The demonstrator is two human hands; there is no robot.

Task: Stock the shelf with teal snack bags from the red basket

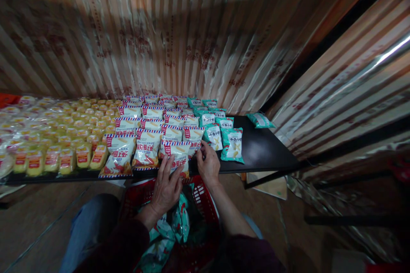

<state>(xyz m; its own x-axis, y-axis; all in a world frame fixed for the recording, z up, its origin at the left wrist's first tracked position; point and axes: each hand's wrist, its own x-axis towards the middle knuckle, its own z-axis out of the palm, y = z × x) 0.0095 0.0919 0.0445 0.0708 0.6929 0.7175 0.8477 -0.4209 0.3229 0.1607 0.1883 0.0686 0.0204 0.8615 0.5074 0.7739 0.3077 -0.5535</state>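
My left hand (167, 185) lies over the lower front of a white and orange snack bag (177, 150) with striped edges. Its fingers are stretched out and a little apart, touching the bag. My right hand (209, 165) is beside it, with thumb and forefinger apart at the right edge of the snack bag behind (193, 135). Its other fingers are partly hidden. More white and orange snack bags (146, 147) stand in rows to the left. Close on the right are rows of teal snack bags (232, 145).
On the black table (265, 149), yellow packaged snacks (60, 160) fill the left side. One teal bag (261, 120) lies apart at the back right. Below the front edge, between my knees, a red basket (213, 209) holds teal bags (181, 217). Striped curtain (173, 30) hangs behind.
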